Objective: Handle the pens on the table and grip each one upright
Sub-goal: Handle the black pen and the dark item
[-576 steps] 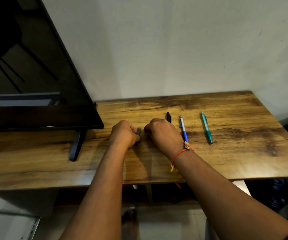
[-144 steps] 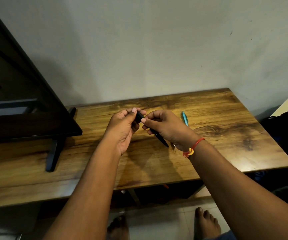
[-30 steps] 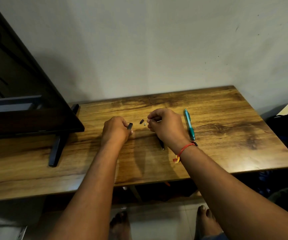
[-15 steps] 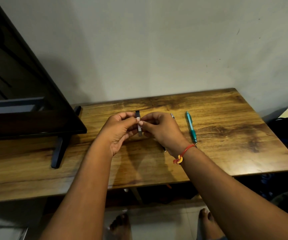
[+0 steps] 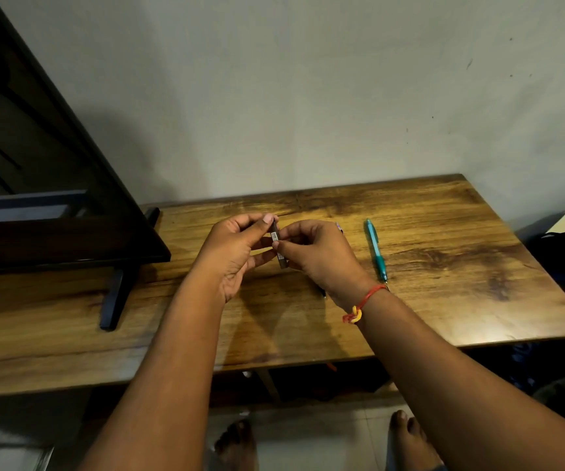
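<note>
1. Table (image 5: pixel 444 300): a wooden top set against a pale wall. A dark flat screen (image 5: pixel 36 198) stands on its left part on a black foot (image 5: pixel 114 294).

2. Hands: your left hand (image 5: pixel 236 253) and right hand (image 5: pixel 318 256) meet above the middle of the table, both raised off the wood. Both grip the same item. The left fingers curl round its upper end, with the thumb at the top. The right thumb and forefinger pinch its middle. Neither hand is free.

3. Teal pen (image 5: pixel 376 249): it lies flat on the table just right of your right hand, tip toward you, untouched.

4. Dark pen (image 5: pixel 278 244): the held item is a short dark barrel with a white label, close to upright and leaning slightly. You cannot tell whether it is a whole pen or 1 section of it.

5. Hidden pen (image 5: pixel 339 227): 1 end shows beyond your right knuckles, and a dark tip shows near the wrist. The hand covers the rest, so these may be 1 pen or 2.

Step in hand, as judged: the upright grip of the dark pen, shared by 2 hands.

Next move, as judged: pass the barrel to 1 hand and keep its axis vertical. The barrel is slim and may pivot under a loose pinch. The teal pen awaits its turn.
</note>
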